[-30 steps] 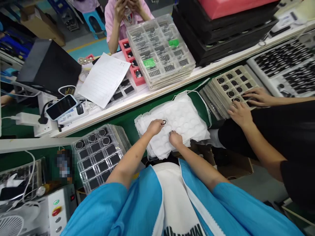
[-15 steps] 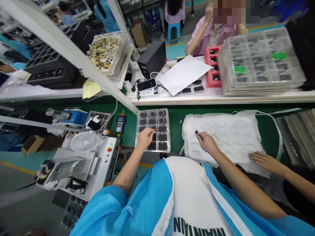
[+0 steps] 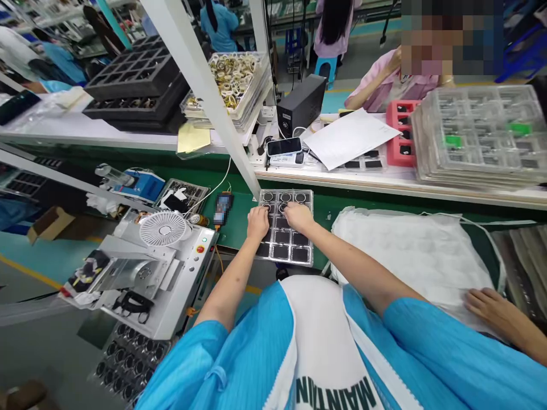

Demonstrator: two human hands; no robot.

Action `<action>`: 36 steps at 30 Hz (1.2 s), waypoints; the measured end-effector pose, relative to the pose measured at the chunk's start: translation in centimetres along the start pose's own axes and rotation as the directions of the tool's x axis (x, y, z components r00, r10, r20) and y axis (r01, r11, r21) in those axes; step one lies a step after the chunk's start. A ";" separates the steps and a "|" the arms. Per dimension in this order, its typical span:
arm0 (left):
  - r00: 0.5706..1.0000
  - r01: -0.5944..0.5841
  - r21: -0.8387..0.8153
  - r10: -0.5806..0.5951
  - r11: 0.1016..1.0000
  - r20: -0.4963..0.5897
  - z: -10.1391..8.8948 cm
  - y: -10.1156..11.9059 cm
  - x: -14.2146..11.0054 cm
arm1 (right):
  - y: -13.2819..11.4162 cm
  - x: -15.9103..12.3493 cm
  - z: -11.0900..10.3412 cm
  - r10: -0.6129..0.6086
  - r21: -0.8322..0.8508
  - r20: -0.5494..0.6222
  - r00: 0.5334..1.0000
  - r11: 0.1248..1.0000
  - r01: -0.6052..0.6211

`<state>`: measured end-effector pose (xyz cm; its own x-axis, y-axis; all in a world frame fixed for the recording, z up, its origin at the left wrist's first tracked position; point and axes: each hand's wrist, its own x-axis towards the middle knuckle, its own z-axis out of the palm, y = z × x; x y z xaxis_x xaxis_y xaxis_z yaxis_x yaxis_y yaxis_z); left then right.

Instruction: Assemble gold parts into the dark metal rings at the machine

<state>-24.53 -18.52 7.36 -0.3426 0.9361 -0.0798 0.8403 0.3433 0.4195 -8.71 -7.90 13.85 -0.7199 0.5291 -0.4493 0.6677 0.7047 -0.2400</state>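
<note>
A clear plastic compartment tray (image 3: 313, 228) lies on the green bench in front of me. Round black rings (image 3: 300, 197) sit in its far row, and dark square inserts (image 3: 281, 251) show in the nearer compartments. My right hand (image 3: 299, 218) reaches over the tray, its fingers closed at a round black ring in the second row. My left hand (image 3: 258, 224) is at the tray's left side, fingers curled together with the tips over a second-row compartment. Whatever those left fingertips hold is hidden.
Right of the tray lies a white padded sheet (image 3: 401, 250), with another person's hand (image 3: 487, 304) on its near edge. A handheld device (image 3: 223, 209) and a machine with a white fan (image 3: 162, 228) are at left. Stacked clear trays (image 3: 478, 136) stand on the shelf.
My right hand has moved left from above the white sheet, where it held a small dark piece, to the tray. My left hand has shifted to the tray's left side. The view has turned left.
</note>
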 end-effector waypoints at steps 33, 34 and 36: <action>1.000 0.000 0.051 -0.001 0.999 0.025 -1.2 -1.3 1.9 | 6.2 -26.3 15.8 0.364 0.911 0.355 0.861 0.074 -0.407; 1.000 -0.002 0.054 0.000 0.999 0.024 -1.3 -1.2 2.0 | 6.0 -26.2 15.8 0.384 0.899 0.374 0.844 0.073 -0.431; 1.000 -0.004 0.057 0.002 0.998 0.024 -1.4 -1.2 2.1 | 5.8 -26.0 15.8 0.419 0.883 0.386 0.822 0.090 -0.460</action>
<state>-26.87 -17.05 7.94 -0.3303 0.9385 -0.1008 0.8642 0.3437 0.3674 16.88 -25.03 10.52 -0.2387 0.5476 -0.8020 0.5589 -0.5979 -0.5746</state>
